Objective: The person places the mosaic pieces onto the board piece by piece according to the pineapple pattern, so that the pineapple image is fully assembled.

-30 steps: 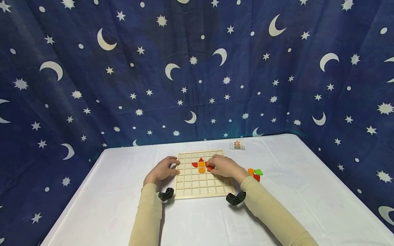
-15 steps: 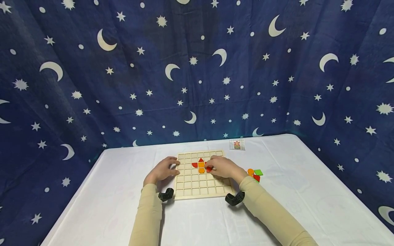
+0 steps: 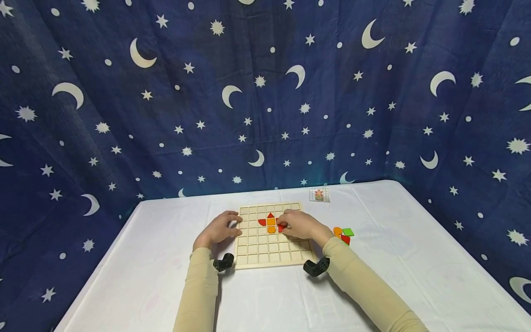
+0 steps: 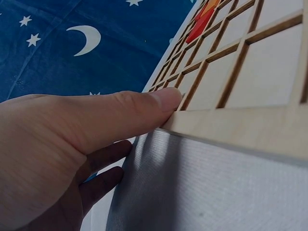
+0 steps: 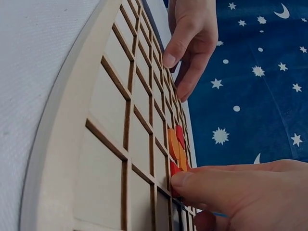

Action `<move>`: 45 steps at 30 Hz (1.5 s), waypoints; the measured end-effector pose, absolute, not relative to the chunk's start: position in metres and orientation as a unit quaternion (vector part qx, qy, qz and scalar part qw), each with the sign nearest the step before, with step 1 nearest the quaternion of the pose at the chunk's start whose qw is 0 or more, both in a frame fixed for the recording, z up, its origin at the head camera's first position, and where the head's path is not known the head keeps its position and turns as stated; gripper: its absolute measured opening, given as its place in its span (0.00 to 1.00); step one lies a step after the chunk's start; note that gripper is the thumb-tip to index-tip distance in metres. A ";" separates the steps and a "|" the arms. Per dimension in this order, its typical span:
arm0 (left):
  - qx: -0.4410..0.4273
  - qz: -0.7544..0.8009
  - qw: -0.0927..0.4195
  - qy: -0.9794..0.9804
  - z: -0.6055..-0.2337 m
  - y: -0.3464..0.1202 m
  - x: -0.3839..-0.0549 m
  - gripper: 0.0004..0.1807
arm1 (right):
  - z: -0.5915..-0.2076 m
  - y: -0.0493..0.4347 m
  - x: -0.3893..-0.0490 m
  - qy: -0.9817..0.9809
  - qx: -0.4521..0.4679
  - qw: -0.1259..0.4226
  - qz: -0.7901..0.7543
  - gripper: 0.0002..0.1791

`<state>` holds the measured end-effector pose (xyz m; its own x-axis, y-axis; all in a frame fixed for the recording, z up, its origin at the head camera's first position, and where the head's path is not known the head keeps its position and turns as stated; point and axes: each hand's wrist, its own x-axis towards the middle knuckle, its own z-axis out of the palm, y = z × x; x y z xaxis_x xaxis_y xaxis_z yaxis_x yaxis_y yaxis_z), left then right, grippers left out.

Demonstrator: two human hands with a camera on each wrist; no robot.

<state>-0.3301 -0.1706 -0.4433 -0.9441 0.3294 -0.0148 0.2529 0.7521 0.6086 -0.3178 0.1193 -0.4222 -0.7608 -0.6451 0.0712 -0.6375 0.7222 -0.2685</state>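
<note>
A wooden grid board (image 3: 253, 258) lies on the white table. My left hand (image 3: 221, 229) rests at its left edge, the thumb (image 4: 166, 98) on the rim and the other fingers stretched out beyond it. On the grid's right half my right hand (image 3: 302, 225) pinches a red tile (image 3: 281, 228), its thumb (image 5: 185, 180) over the tile and part of it hidden. Beside that tile lie an orange square tile (image 3: 271, 222), an orange round tile (image 3: 271, 229), a red triangle tile (image 3: 271, 215) and a red quarter-round tile (image 3: 262, 222).
Loose tiles lie right of the board near the right forearm: an orange round piece (image 3: 338, 230), a green piece (image 3: 347, 232) and a red piece (image 3: 345, 240) among them. A small pattern card (image 3: 319, 194) lies at the back. A starry blue curtain (image 3: 199, 92) hangs behind the table.
The right hand has shifted slightly left, bringing the red tile closer beside the orange round tile and down level with the grid. The left hand stays where it was.
</note>
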 end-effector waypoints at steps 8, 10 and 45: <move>0.161 0.312 0.058 0.934 -0.443 -0.170 -0.330 0.24 | -0.425 0.118 -0.319 0.930 -0.330 0.012 -0.159 0.12; 0.161 0.315 0.058 0.933 -0.443 -0.170 -0.330 0.24 | -0.426 0.118 -0.319 0.931 -0.325 0.014 -0.164 0.12; 0.161 0.322 0.059 0.931 -0.444 -0.171 -0.330 0.24 | -0.430 0.126 -0.323 0.920 -0.330 0.003 -0.210 0.08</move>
<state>-0.3298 -0.1708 -0.4435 -0.9416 0.3366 -0.0056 0.2612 0.7409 0.6187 -0.3227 0.1260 -0.4303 -0.7825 -0.6082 0.1332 -0.6058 0.6944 -0.3884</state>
